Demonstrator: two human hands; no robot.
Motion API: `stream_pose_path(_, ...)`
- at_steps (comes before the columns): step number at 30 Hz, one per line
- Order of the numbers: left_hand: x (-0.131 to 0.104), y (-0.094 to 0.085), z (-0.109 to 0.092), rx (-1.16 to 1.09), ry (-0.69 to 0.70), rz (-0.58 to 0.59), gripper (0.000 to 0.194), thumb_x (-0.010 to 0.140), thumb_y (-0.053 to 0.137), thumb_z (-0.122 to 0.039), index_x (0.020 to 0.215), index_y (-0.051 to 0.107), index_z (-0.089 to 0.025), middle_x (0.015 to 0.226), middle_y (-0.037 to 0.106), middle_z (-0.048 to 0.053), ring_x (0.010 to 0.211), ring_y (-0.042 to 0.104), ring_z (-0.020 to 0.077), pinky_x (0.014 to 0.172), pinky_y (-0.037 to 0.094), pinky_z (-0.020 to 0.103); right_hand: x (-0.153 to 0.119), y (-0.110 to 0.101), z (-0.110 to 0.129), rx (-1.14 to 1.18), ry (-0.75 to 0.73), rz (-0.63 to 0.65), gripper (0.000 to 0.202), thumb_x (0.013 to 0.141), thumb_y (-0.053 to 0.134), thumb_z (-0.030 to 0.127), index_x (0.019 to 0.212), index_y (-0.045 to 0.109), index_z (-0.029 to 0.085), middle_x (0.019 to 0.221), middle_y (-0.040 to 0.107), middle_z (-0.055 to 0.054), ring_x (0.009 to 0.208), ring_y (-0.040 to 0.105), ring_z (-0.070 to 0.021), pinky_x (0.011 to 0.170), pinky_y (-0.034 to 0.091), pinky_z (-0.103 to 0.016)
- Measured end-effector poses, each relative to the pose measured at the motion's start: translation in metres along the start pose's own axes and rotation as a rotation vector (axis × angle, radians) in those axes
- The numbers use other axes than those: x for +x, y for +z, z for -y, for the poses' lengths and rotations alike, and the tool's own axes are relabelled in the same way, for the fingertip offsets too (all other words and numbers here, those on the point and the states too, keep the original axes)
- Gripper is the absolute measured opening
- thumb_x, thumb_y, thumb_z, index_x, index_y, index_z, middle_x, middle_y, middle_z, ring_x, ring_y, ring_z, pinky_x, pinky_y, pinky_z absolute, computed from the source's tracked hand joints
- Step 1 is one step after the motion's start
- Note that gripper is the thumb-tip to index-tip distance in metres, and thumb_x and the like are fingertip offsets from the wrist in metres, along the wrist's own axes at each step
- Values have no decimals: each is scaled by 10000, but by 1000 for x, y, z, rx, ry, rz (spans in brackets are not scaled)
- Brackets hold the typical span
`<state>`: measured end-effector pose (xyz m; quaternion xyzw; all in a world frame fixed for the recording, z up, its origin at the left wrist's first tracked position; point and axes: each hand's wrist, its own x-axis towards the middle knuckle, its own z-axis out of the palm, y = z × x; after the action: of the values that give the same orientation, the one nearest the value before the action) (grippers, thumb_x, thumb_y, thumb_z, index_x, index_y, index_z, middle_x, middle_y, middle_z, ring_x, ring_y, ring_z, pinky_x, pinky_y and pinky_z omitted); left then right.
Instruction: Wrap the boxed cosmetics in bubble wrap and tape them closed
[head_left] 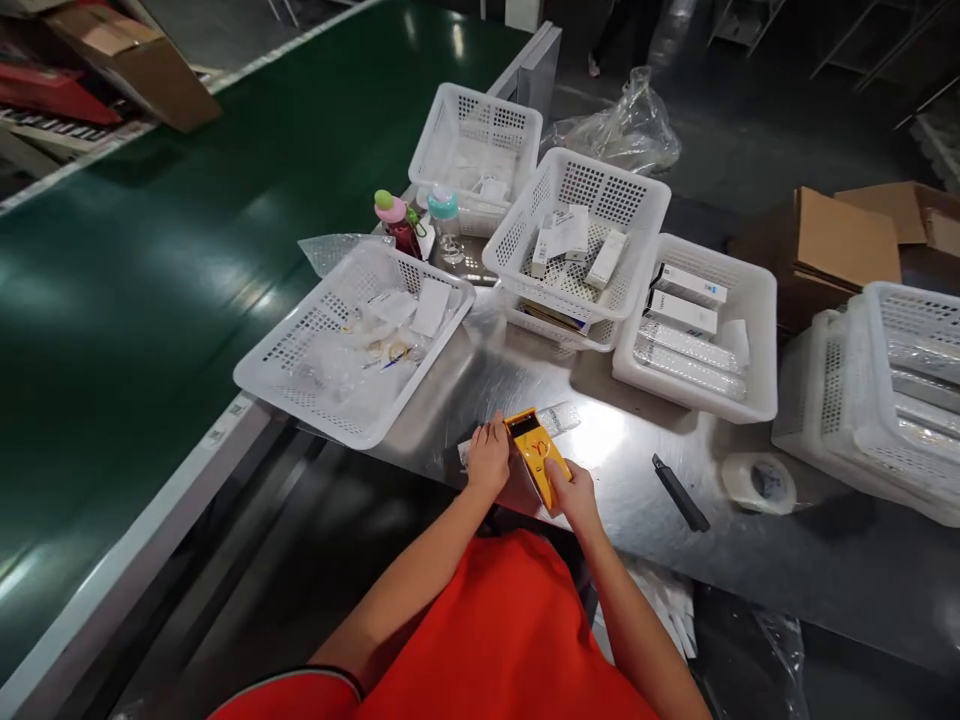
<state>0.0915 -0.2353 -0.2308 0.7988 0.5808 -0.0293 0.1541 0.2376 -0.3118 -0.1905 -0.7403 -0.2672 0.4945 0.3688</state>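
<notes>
A yellow tape dispenser (537,452) with a dark opening at its far end is held over the metal table's front edge. My right hand (574,492) is closed round its near end, the thumb on top. Just left of the dispenser, my left hand (489,456) rests on a bubble-wrapped strip (559,418) that runs beneath the dispenser; its fingers are bent close together, and their exact hold is hard to make out. To the right, a black cutter (680,494) and a roll of clear tape (759,483) lie on the metal.
White baskets (352,425) holding bags and small boxes stand left, behind and right on the metal table (600,530). Two bottles (448,232) stand behind the left basket. A green conveyor belt (150,280) runs along the left. Cardboard boxes (844,240) are at the right.
</notes>
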Motion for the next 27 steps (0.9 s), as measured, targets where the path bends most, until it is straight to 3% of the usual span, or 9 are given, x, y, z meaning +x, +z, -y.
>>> stream_pose_path(3,-1,-7,-3,51,-1,67,782,872,535,-145,1565,172,-141,1379,578,205,1297,523,284,1119,356,435,-31,-12,-19,12,76,9,572,662,554,756,606,553,187,552,527,-13,535,453,-146,471,348,-259)
stream_pose_path(8,3,-26,-12,173,43,231,743,900,592,-329,1553,236,-322,1305,607,159,1192,575,309,1037,403,442,-76,-28,-55,39,173,14,604,685,567,729,737,669,136,658,630,-65,592,532,-186,505,404,-273)
stream_pose_path(11,10,-37,-17,161,-6,358,662,905,569,-309,1514,310,-337,1239,635,142,1123,610,308,967,441,440,-69,-22,-59,6,181,24,619,705,531,729,749,675,129,637,623,-60,582,539,-190,501,406,-276)
stream_pose_path(15,21,-45,-21,99,-48,458,566,914,497,-248,1464,378,-305,1267,624,150,1123,623,334,917,471,466,-41,-14,-46,-86,195,10,547,716,501,674,661,647,149,591,600,-49,573,529,-178,501,370,-270)
stream_pose_path(22,28,-41,-15,54,-27,476,572,867,555,-236,1423,438,-294,1296,622,160,1143,612,390,901,471,538,-6,-8,-15,-349,312,-70,441,805,556,559,538,568,208,556,585,-64,541,544,-178,493,319,-273)
stream_pose_path(27,29,-37,-15,54,-32,482,702,792,688,-294,1442,425,-276,1434,522,196,1236,542,409,951,442,602,-20,-22,-27,-341,265,-118,508,794,535,637,525,574,208,521,573,-58,524,528,-177,476,293,-274)
